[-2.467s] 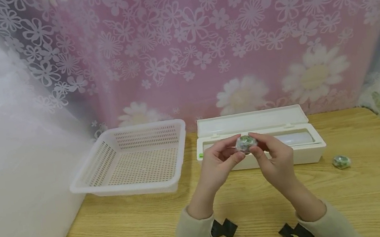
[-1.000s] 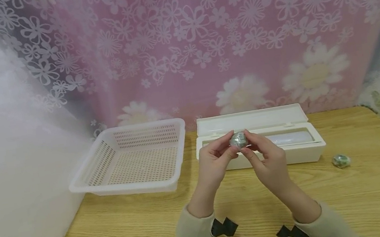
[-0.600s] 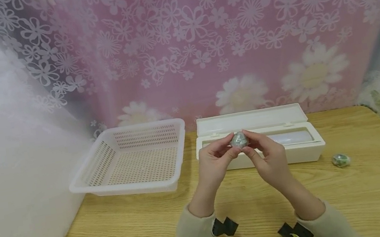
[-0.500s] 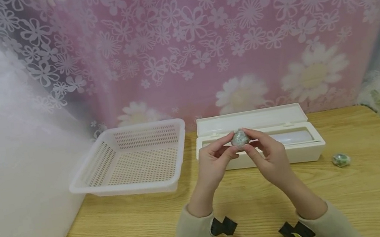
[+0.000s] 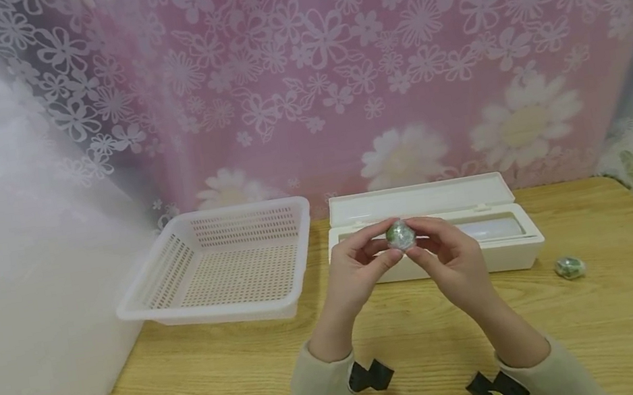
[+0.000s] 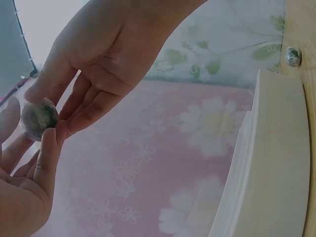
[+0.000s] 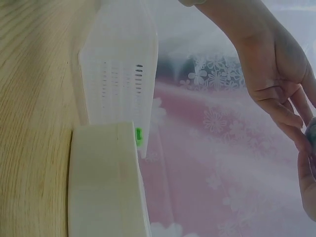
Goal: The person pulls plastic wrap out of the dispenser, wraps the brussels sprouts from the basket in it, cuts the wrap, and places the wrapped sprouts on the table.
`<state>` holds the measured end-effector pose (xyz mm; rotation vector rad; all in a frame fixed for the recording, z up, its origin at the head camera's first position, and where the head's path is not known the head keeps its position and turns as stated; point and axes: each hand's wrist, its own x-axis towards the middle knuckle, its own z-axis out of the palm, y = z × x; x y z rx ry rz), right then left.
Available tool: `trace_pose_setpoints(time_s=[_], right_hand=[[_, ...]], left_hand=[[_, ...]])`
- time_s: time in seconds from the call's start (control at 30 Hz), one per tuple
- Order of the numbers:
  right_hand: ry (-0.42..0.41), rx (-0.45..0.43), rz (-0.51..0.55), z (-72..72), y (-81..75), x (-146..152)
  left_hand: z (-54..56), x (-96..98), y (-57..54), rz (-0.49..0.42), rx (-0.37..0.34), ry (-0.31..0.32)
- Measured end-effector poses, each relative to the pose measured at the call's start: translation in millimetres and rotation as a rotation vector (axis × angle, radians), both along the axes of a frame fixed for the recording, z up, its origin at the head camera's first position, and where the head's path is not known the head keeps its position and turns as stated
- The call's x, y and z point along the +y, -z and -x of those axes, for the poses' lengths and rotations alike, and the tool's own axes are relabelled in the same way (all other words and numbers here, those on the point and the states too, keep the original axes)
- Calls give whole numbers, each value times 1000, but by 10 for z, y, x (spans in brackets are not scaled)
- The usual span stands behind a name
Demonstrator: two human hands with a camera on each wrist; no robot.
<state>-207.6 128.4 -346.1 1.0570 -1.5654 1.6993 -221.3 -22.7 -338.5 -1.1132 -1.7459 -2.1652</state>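
In the head view, a small round green item wrapped in clear film (image 5: 401, 235) is held up in front of the long white box. My left hand (image 5: 358, 276) pinches its left side between thumb and fingertips. On the other side my right hand (image 5: 451, 259) grips it the same way, the two thumb tips close together below it. Crinkled, shiny film covers the wrapped item (image 6: 39, 118) in the left wrist view, with dark green showing through. The right wrist view catches only its edge.
Behind the hands stands the white box (image 5: 461, 262), its lid (image 5: 421, 199) raised and a film roll (image 5: 490, 229) inside. A white perforated basket (image 5: 217, 313) is on the left of the wooden table (image 5: 228, 388). Another film-wrapped green item (image 5: 570, 267) lies right of the box.
Both hands have shifted slightly left from 2.5 seconds ago with the wrapped item. It has turned between the fingers, and a green patch now shows on its left. The basket and box stay put.
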Motion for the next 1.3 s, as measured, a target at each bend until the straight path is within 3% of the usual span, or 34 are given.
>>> trace_pose_setpoints(time_s=[0.37,0.57,0.77,1.3], right_hand=[[123,131,-65,34,35,-23],[196,121,-73,35,36,-42],[244,131,-58,30,66,-63],[200,137,-29,80,108,-8]], left_hand=[[-17,35,-12,-29,34,-59],[-10,49,-4,65,62,-66],[-9,59,2,65,66,-94],[-20,81,21,81,64,-155]])
